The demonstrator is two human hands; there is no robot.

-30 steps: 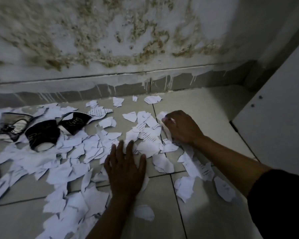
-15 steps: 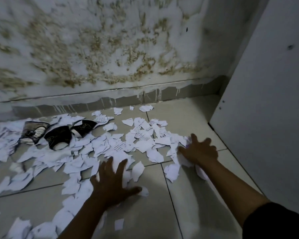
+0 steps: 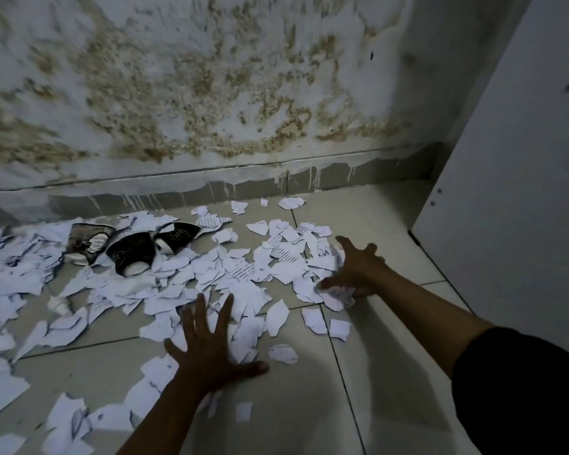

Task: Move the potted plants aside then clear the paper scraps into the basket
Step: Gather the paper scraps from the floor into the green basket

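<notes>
Nearest: left hand (image 3: pixel 211 349) flat on the tiled floor (image 3: pixel 309 405), fingers straight and spread, thumb out to the right. Palm and fingers press down on paper scraps (image 3: pixel 243 290); it grips nothing. A few loose scraps lie just beside it: a small square one (image 3: pixel 243 412) near the forearm, a crumpled one (image 3: pixel 284 353) right of the thumb.

Right forearm comes in from the lower right, dark sleeve (image 3: pixel 519 389) at the edge. Right hand (image 3: pixel 355 270) sits farther out, fingers splayed and fairly straight, palm down on the right edge of the scrap pile. A crumpled scrap (image 3: pixel 339 297) lies under the thumb side; can't tell whether the thumb pinches it or only rests on it.

Paper scraps cover the floor from the right hand across to the left edge, densest in the middle and left. Some carry printed text, some pen scribble. Scatter reaches almost to the skirting.

Beyond the hands, mid-left: three dark paper cups on their sides among the scraps, one patterned (image 3: pixel 87 243), two black ones (image 3: pixel 133 254) (image 3: pixel 174 236) touching.

Back: grey skirting (image 3: pixel 243 188) with paint drips, then a wall (image 3: pixel 211 93) with brown stains. White panel (image 3: pixel 506 192) stands upright on the right, close to the right hand.

No basket or potted plants in view.
</notes>
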